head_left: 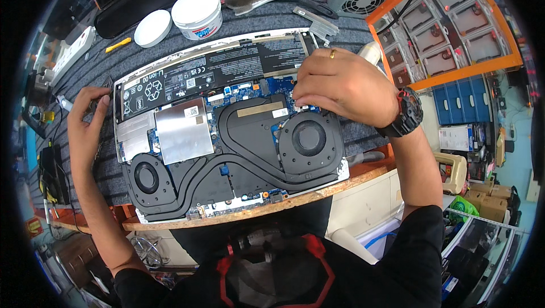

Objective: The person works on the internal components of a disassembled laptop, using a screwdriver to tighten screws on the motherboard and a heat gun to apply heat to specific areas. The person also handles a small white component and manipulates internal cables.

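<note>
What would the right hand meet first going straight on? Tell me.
The right hand would probably meet the blue circuit board first; depth is unclear, so it may already touch.

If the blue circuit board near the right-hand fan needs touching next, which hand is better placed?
Probably the right hand: its fingertips are at the blue circuit board, near the right-hand fan. The left hand is off by the left edge of the opened laptop.
</note>
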The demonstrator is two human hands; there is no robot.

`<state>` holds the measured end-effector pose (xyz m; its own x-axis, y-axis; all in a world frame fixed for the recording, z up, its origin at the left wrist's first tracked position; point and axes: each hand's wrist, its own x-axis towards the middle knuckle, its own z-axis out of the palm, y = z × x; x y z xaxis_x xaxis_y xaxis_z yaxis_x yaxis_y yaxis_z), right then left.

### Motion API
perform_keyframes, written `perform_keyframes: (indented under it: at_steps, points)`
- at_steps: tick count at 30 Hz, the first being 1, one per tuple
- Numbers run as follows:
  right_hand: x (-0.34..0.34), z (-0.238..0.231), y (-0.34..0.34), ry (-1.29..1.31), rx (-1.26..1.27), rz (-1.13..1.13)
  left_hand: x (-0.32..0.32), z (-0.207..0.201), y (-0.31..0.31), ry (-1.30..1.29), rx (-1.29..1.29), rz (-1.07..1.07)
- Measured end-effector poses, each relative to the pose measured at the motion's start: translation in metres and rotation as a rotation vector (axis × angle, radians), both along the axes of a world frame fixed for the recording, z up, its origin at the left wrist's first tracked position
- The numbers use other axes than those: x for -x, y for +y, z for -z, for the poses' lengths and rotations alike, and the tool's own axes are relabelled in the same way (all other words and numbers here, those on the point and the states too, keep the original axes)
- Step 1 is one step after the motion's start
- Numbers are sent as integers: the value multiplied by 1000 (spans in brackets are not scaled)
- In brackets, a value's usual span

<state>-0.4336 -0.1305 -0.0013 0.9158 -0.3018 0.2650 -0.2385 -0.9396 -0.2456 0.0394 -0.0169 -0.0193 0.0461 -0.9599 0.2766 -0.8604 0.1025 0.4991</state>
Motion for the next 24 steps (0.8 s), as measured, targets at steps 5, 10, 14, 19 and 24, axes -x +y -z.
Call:
perform_keyframes:
  at_steps: [5,10,14,19,24]
  points:
    - [-8,-3,3,19,7,10,-6,-1,4,-30,44,18]
    - [4,-8,28,-59,12,161,-5,-3,9,11,67,226]
    - [14,-11,62,-86,-66,387,8,-20,18,108,-69,441]
    - [19,-6,98,-238,-96,525,21,-24,33,39,-70,639]
    - [21,0,125,-312,-81,610,44,-25,47,-101,-68,702]
